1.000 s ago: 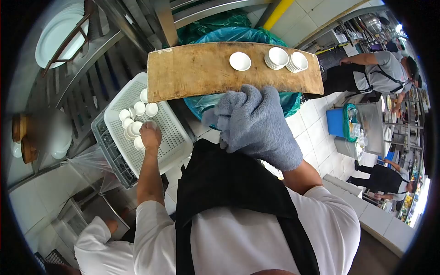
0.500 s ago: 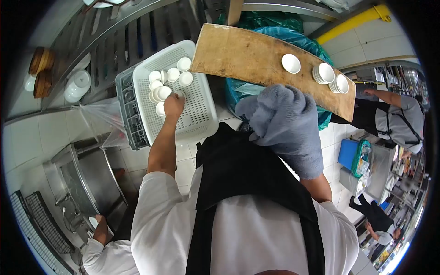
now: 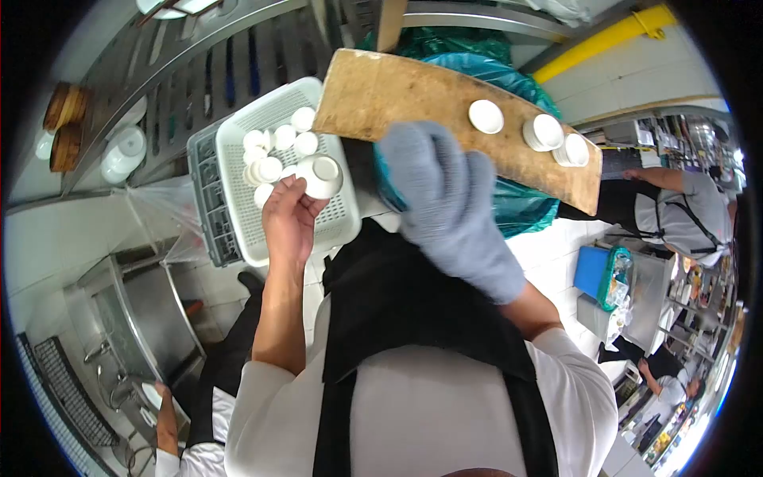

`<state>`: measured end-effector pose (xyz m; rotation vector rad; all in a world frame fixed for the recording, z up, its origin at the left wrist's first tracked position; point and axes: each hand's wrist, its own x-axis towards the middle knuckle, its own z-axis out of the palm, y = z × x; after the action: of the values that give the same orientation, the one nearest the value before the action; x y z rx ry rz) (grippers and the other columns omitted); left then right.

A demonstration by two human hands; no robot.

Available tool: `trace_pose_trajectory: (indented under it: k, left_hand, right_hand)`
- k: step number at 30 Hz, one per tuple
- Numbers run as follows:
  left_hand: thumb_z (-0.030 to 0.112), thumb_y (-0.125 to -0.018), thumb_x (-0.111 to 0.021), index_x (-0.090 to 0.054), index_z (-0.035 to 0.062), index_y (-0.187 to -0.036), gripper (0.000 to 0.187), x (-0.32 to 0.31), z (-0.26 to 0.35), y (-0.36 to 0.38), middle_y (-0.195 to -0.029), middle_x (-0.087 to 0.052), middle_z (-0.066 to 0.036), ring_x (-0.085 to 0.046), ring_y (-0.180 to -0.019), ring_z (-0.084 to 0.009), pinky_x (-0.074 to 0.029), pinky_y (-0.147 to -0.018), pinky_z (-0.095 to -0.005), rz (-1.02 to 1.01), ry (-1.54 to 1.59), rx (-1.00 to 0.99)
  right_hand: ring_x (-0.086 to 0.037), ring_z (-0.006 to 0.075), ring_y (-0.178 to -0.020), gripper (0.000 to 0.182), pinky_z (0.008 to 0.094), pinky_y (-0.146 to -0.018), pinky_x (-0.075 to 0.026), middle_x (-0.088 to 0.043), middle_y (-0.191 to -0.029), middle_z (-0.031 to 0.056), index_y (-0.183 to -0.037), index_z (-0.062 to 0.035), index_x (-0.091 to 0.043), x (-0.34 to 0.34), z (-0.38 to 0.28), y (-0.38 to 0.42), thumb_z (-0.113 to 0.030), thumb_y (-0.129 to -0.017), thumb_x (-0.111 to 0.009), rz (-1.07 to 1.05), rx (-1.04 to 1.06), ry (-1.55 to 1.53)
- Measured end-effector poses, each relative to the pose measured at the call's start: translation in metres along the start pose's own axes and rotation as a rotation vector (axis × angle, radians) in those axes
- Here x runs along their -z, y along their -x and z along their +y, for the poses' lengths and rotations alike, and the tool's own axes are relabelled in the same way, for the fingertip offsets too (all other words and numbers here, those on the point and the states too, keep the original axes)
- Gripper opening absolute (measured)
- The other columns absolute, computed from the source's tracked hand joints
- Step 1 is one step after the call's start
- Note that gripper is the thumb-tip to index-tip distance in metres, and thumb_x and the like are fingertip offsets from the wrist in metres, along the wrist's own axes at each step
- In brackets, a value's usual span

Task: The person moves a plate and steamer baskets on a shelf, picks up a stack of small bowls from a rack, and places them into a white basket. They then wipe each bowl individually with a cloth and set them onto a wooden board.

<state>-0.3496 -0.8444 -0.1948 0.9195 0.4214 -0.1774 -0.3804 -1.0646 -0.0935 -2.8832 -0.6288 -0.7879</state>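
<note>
Held by its rim, a small white bowl (image 3: 323, 176) is tilted in my left hand (image 3: 292, 215), above the right part of a white perforated basket (image 3: 330, 225). Several more white bowls (image 3: 269, 168) lie in the basket, to the left of and behind the held one. A grey cloth (image 3: 453, 207) covers my right hand like a mitt, so the fingers themselves are hidden; it is raised in front of a wooden board (image 3: 397, 91). On the board's right half stand a single white bowl (image 3: 486, 117) and two stacks of white bowls (image 3: 544, 133).
A grey crate (image 3: 208, 199) sits under the basket. Teal plastic bags (image 3: 524, 211) bulge below the board. One person (image 3: 687, 203) stands at the far right, another (image 3: 664, 385) at the lower right, and a third (image 3: 199, 429) by a metal sink (image 3: 147, 318) at the lower left.
My left hand has lifted a bowl out of the basket and turned palm up. The cloth on my right hand has moved left and spread from a bunched shape into a mitt-like one.
</note>
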Motion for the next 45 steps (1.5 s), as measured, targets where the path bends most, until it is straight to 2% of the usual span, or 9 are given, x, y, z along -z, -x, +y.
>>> trace_pose_trajectory:
  k: [11,14,17,23,26,28,34,39,45]
  left_hand:
    - [0.011,-0.097,-0.054,-0.056,-0.0047,-0.120,0.028,-0.081,-0.018,0.049,-0.103,-0.063,-0.006,-0.057,-0.092,-0.0106,-0.044,-0.084,-0.0235,-0.401,-0.540,-0.347]
    - [0.016,-0.099,-0.049,-0.038,-0.0050,-0.142,0.049,-0.092,-0.030,0.047,-0.147,-0.036,-0.021,-0.034,-0.138,-0.0284,-0.027,-0.111,-0.0368,-0.536,-0.845,-0.756]
    - [0.021,-0.100,-0.044,-0.025,-0.0039,-0.148,0.057,-0.112,-0.046,0.052,-0.155,-0.022,-0.022,-0.021,-0.144,-0.0310,-0.018,-0.115,-0.0387,-0.538,-0.976,-0.874]
    - [0.033,-0.102,-0.041,-0.010,-0.0060,-0.150,0.068,-0.122,-0.054,0.034,-0.156,-0.017,-0.021,-0.016,-0.145,-0.0287,-0.018,-0.115,-0.0357,-0.615,-0.421,-0.277]
    - [0.038,-0.103,-0.041,-0.007,-0.0018,-0.151,0.072,-0.118,-0.056,0.035,-0.155,-0.020,-0.019,-0.022,-0.143,-0.0282,-0.027,-0.112,-0.0391,-0.717,-0.011,0.276]
    - [0.035,-0.103,-0.041,-0.008,0.0040,-0.153,0.067,-0.110,-0.058,0.033,-0.155,-0.021,-0.017,-0.028,-0.140,-0.0279,-0.031,-0.111,-0.0410,-0.726,-0.186,0.280]
    - [0.023,-0.096,-0.059,-0.047,0.0028,-0.137,0.047,-0.071,-0.065,0.019,-0.137,-0.051,-0.014,-0.055,-0.118,-0.0228,-0.046,-0.096,-0.0343,-0.674,-0.534,0.185]
    - [0.020,-0.094,-0.062,-0.050,0.0019,-0.134,0.045,-0.030,-0.079,0.002,-0.124,-0.059,-0.013,-0.057,-0.113,-0.0191,-0.045,-0.096,-0.0305,-0.550,-0.582,0.107]
    - [0.020,-0.086,-0.067,-0.061,0.0005,-0.118,0.038,0.035,-0.069,-0.028,-0.115,-0.061,-0.023,-0.062,-0.105,-0.0349,-0.050,-0.090,-0.0404,-0.165,-1.260,-0.200]
  right_hand:
    - [-0.051,0.0250,-0.070,0.033,0.0365,-0.056,-0.035,-0.052,-0.086,0.0112,-0.097,-0.0013,-0.053,-0.006,0.019,-0.013,-0.018,-0.071,-0.066,-0.095,-0.102,0.098]
    - [-0.051,0.0244,-0.067,0.030,0.0381,-0.055,-0.033,-0.051,-0.081,0.0102,-0.092,-0.0032,-0.054,-0.008,0.026,-0.007,-0.021,-0.070,-0.065,-0.204,-0.214,0.185]
    - [-0.051,0.0238,-0.064,0.028,0.0396,-0.054,-0.031,-0.051,-0.076,0.0092,-0.088,-0.0051,-0.054,-0.020,0.025,0.004,-0.023,-0.070,-0.065,-0.269,-0.283,0.350]
    - [-0.051,0.0247,-0.077,0.028,0.0422,-0.054,-0.031,-0.053,-0.088,0.0089,-0.091,-0.0050,-0.055,-0.008,0.027,0.016,-0.023,-0.071,-0.062,-0.022,-0.054,0.180]
    - [-0.052,0.0258,-0.083,0.027,0.0428,-0.058,-0.035,-0.054,-0.091,0.0118,-0.095,-0.0030,-0.058,0.029,0.026,0.012,-0.020,-0.074,-0.060,-0.268,-0.144,0.264]
    - [-0.052,0.0269,-0.090,0.028,0.0433,-0.062,-0.039,-0.055,-0.094,0.0148,-0.099,-0.0010,-0.060,0.056,0.032,0.010,-0.017,-0.076,-0.058,-0.517,-0.252,0.374]
    - [-0.055,0.0274,-0.085,0.022,0.0422,-0.061,-0.040,-0.056,-0.088,0.0141,-0.093,-0.0025,-0.060,0.020,0.075,0.000,-0.017,-0.078,-0.057,-0.261,-0.383,0.524]
    - [-0.057,0.0278,-0.081,0.017,0.0412,-0.061,-0.042,-0.057,-0.083,0.0135,-0.089,-0.0038,-0.059,-0.019,0.080,-0.012,-0.018,-0.079,-0.057,-0.241,-0.356,0.553]
    - [-0.060,0.0282,-0.076,0.014,0.0401,-0.060,-0.043,-0.059,-0.077,0.0128,-0.083,-0.0054,-0.058,-0.008,0.050,-0.025,-0.019,-0.081,-0.056,-0.261,-0.452,0.596]
